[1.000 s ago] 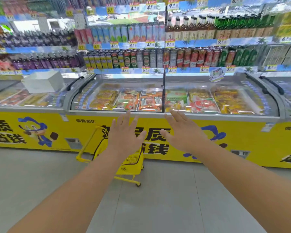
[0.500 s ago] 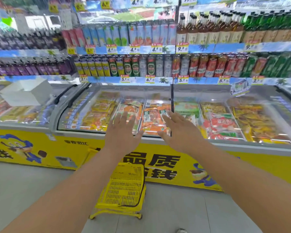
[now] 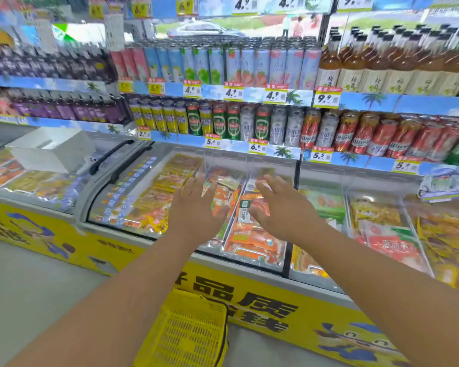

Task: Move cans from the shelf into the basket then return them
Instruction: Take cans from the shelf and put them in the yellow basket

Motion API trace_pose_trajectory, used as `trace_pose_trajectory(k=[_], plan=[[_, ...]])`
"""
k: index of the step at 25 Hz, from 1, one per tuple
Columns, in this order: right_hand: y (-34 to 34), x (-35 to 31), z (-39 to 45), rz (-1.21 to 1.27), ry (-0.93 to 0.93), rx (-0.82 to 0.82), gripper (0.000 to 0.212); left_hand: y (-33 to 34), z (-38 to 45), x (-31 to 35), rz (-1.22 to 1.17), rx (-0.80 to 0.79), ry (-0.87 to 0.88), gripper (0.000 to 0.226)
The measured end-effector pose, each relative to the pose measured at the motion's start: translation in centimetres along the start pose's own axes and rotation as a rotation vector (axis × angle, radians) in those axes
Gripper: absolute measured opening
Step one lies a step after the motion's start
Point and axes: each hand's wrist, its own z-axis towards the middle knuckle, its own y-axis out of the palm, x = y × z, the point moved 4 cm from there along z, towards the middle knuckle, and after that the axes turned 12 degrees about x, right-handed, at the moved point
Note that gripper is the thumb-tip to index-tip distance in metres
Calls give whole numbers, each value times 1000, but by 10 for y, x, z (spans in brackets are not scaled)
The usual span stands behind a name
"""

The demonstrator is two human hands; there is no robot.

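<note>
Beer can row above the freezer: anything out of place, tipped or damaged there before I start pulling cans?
Nothing tipped or damaged shows. The can row stands upright, though colours are mixed: a yellow can sits among green ones, and a silver one among the red. Motion blur hides dents. The basket sits upright on the floor. Left hand and right hand are empty.

Left arm hides part of the yellow basket [image 3: 194,332]; shelf labels blurred.

Bright, even shop light with hardly any shadows. Pale glare lies across the freezer lid [image 3: 133,181]. Motion blur smears the bottles [image 3: 51,67] at upper left and the cans [image 3: 249,123]. The wide lens bends the shelf [image 3: 382,102] lines toward the edges.
</note>
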Motion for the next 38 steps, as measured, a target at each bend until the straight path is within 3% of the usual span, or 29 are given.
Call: trace_pose_trajectory(k=[20, 33, 38], plan=[[73, -61, 199, 21, -5, -33, 77, 68, 143, -141, -59, -3, -39, 82], [137, -24, 359, 77, -34, -64, 76, 145, 282, -168, -37, -43, -100, 78], [166, -2, 422, 227, 22, -26, 78, 181, 352, -176, -165, -66, -187, 77]])
